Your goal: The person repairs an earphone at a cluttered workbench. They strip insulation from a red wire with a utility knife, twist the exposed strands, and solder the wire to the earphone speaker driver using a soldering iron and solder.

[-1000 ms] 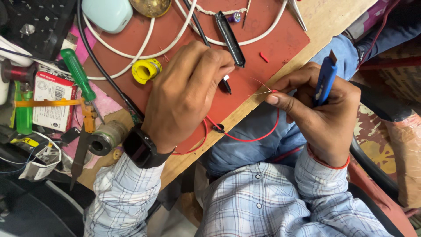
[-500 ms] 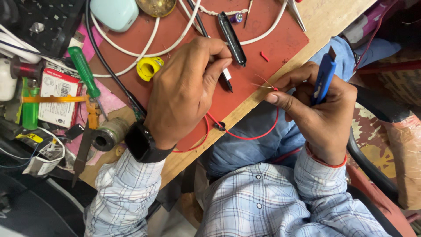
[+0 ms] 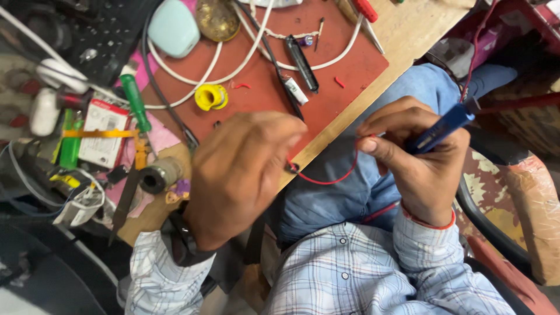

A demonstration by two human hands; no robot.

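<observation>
The right hand (image 3: pixel 417 160) grips a blue tool (image 3: pixel 441 128) in its curled fingers and pinches one end of a thin red wire (image 3: pixel 332 178) at its fingertips. The wire loops down off the edge of the desk (image 3: pixel 408 35) toward the left hand (image 3: pixel 242 175), which is blurred above the red mat (image 3: pixel 350 70); whether it holds anything cannot be told. A yellow solder spool (image 3: pixel 211 97) lies on the mat.

I note a thin red wire (image 3: pixel 332 175) hanging in a loose downward loop off the counter's front edge, above the lap. One end sits pinched at my right grip's fingertips; the other end runs behind the left grip, hidden. A blue pen-shaped tool (image 3: pixel 440 127) lies slanted in my right grip, tip outward.
</observation>
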